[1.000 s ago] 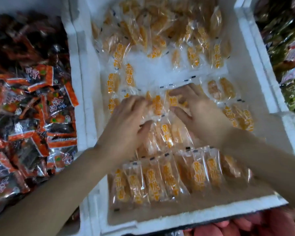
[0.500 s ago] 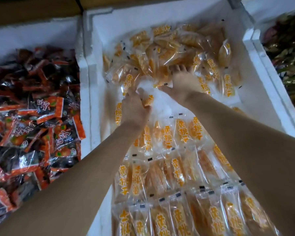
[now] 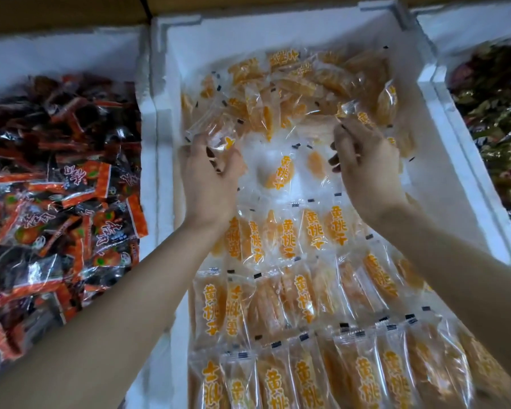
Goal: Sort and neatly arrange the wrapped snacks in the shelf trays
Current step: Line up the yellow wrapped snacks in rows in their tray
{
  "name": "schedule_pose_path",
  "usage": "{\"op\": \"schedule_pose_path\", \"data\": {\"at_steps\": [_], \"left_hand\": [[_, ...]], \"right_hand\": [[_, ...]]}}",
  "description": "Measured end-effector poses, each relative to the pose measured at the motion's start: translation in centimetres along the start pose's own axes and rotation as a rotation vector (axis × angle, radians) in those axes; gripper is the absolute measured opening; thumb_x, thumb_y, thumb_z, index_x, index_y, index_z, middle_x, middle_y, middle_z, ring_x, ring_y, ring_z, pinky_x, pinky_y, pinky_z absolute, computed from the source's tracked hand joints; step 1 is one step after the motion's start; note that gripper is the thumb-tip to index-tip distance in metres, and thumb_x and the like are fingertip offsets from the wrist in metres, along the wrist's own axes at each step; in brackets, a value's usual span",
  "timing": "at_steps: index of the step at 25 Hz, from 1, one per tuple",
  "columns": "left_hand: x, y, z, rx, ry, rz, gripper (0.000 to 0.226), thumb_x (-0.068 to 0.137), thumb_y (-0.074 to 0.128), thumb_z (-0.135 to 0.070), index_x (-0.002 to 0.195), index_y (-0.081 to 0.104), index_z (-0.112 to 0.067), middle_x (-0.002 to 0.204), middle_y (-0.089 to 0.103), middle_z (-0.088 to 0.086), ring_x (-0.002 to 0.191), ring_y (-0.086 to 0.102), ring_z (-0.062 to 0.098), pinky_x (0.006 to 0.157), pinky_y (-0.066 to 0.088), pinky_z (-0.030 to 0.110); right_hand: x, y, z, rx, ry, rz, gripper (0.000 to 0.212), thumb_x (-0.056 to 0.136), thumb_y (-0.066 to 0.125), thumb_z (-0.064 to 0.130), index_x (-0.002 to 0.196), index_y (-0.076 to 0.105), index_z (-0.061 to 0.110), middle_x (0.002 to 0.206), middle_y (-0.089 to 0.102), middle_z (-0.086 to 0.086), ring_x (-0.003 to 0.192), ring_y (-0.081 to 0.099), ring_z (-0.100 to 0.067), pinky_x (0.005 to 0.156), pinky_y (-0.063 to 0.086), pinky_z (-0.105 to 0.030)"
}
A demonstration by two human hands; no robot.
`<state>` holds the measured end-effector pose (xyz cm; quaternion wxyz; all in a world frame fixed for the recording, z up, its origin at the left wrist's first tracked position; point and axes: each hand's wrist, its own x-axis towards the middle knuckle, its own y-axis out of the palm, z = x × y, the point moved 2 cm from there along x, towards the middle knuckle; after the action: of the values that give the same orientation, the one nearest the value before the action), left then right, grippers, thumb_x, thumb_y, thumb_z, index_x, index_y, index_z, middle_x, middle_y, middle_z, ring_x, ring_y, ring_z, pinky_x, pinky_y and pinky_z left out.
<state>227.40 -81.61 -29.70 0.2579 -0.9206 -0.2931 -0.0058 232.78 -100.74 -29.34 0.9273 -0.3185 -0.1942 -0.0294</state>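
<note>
- Change, position: a second ago both hands lay on the laid rows (image 3: 292,293) of dried-peach packets, squaring them. Now both are up at the near edge of the loose heap (image 3: 292,93) at the far end of the white foam tray (image 3: 160,172). They stand wider apart than half a second ago.
- Change, meaning: I judge the last row settled and a new one begun, with stock being drawn from the heap to fill it.
- Left hand (image 3: 211,178): fingers curled round one clear packet (image 3: 223,140) at the heap's left edge, and the packet is held.
- Right hand (image 3: 366,169): fingers bent, tips among the wrappers at the heap's right edge, thumb apart from them. I cannot tell whether a packet is pinched there.
- Single packet (image 3: 279,175): lies flat and alone on the tray floor between my hands, touching neither.
- Laid rows: lettering mostly up, packets side by side and overlapping, rows lapped one over the next, filling the near part of the tray.
- Outstanding: the heap is unsorted, its packets at all angles. A strip of floor between heap and rows is left to fill.
- Adjoining stock: red-and-black packets (image 3: 56,187) lie loose in the tray to the left. Dark green packets (image 3: 499,113) are in the tray to the right. Neither lot is being handled.
</note>
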Motion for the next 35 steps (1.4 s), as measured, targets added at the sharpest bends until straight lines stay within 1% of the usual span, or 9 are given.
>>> {"op": "schedule_pose_path", "data": {"at_steps": [3, 6, 11, 15, 21, 24, 28, 31, 35], "left_hand": [[-1.4, 0.7, -0.8, -0.416, -0.333, 0.111, 0.024, 0.094, 0.050, -0.037, 0.103, 0.045, -0.015, 0.082, 0.057, 0.000, 0.073, 0.067, 0.021, 0.075, 0.058, 0.037], [-3.9, 1.5, -1.9, -0.684, -0.635, 0.299, 0.034, 0.099, 0.043, -0.039, 0.107, 0.046, -0.006, 0.079, 0.062, 0.006, 0.052, 0.064, 0.015, 0.051, 0.055, 0.030], [-4.5, -1.2, -0.2, -0.554, -0.445, 0.365, 0.028, 0.086, 0.068, -0.017, 0.101, 0.053, 0.000, 0.073, 0.063, 0.010, 0.064, 0.064, 0.025, 0.053, 0.050, 0.030], [-4.5, -2.7, 1.1, -0.419, -0.402, 0.362, 0.052, 0.071, 0.076, -0.036, 0.109, 0.053, -0.009, 0.106, 0.065, 0.019, 0.096, 0.066, 0.036, 0.084, 0.053, 0.057], [-4.4, -3.3, 1.7, -0.296, -0.283, 0.316, 0.070, 0.069, 0.076, -0.045, 0.114, 0.046, -0.002, 0.107, 0.057, 0.029, 0.090, 0.065, 0.034, 0.071, 0.051, 0.040], [-4.0, -3.4, 1.9, -0.331, -0.287, 0.350, 0.080, 0.061, 0.075, -0.053, 0.113, 0.047, 0.001, 0.105, 0.055, 0.033, 0.084, 0.069, 0.032, 0.080, 0.052, 0.058], [-4.2, -3.7, 2.6, -0.342, -0.272, 0.343, 0.082, 0.059, 0.074, -0.054, 0.111, 0.048, 0.004, 0.101, 0.053, 0.034, 0.087, 0.066, 0.040, 0.080, 0.051, 0.062], [-4.8, -4.3, 3.0, -0.357, -0.264, 0.291, 0.080, 0.058, 0.075, -0.053, 0.111, 0.050, 0.002, 0.101, 0.054, 0.034, 0.093, 0.062, 0.045, 0.080, 0.054, 0.057], [-5.2, -5.8, 3.1, -0.340, -0.258, 0.242, 0.079, 0.060, 0.074, -0.054, 0.111, 0.050, 0.001, 0.104, 0.058, 0.031, 0.097, 0.060, 0.046, 0.084, 0.051, 0.061]], "right_hand": [[-3.7, -0.6, 2.4, 0.040, -0.124, 0.061, 0.031, 0.099, 0.039, 0.024, 0.123, 0.059, 0.025, 0.092, 0.050, -0.004, 0.075, 0.060, -0.023, 0.072, 0.053, -0.039], [-7.4, 0.6, 4.4, -0.197, -0.339, 0.185, 0.040, 0.095, 0.039, 0.033, 0.130, 0.055, 0.021, 0.100, 0.054, -0.008, 0.082, 0.059, -0.025, 0.059, 0.053, -0.039], [-7.6, 0.3, 3.5, -0.194, -0.545, 0.334, 0.037, 0.093, 0.045, 0.029, 0.121, 0.060, 0.010, 0.113, 0.060, -0.009, 0.101, 0.058, -0.026, 0.083, 0.048, -0.036], [-3.0, 2.2, 1.6, -0.332, -0.158, 0.391, 0.038, 0.097, 0.046, 0.020, 0.133, 0.042, 0.008, 0.132, 0.042, -0.011, 0.122, 0.043, -0.027, 0.096, 0.035, -0.030], [0.7, 7.0, 0.9, -0.539, -0.027, 0.602, 0.084, 0.083, 0.064, 0.044, 0.146, 0.020, 0.011, 0.144, 0.029, -0.016, 0.132, 0.028, -0.034, 0.107, 0.025, -0.038], [1.7, 7.2, 0.9, -0.453, 0.143, 0.589, 0.103, 0.069, 0.079, 0.042, 0.146, 0.020, 0.006, 0.144, 0.027, -0.017, 0.128, 0.038, -0.034, 0.105, 0.035, -0.038], [2.0, 5.0, 1.7, -0.294, 0.169, 0.479, 0.060, 0.074, 0.078, 0.030, 0.123, 0.051, 0.011, 0.116, 0.054, -0.002, 0.103, 0.054, -0.017, 0.077, 0.036, -0.018], [1.2, 1.8, 2.9, -0.232, 0.043, 0.269, 0.024, 0.086, 0.066, 0.024, 0.105, 0.061, 0.011, 0.092, 0.062, 0.000, 0.083, 0.061, -0.018, 0.062, 0.034, -0.017], [-1.3, -1.7, 4.8, 0.002, 0.004, 0.137, 0.006, 0.091, 0.060, 0.025, 0.086, 0.058, 0.024, 0.073, 0.059, 0.009, 0.065, 0.059, -0.014, 0.064, 0.048, -0.023]]}}
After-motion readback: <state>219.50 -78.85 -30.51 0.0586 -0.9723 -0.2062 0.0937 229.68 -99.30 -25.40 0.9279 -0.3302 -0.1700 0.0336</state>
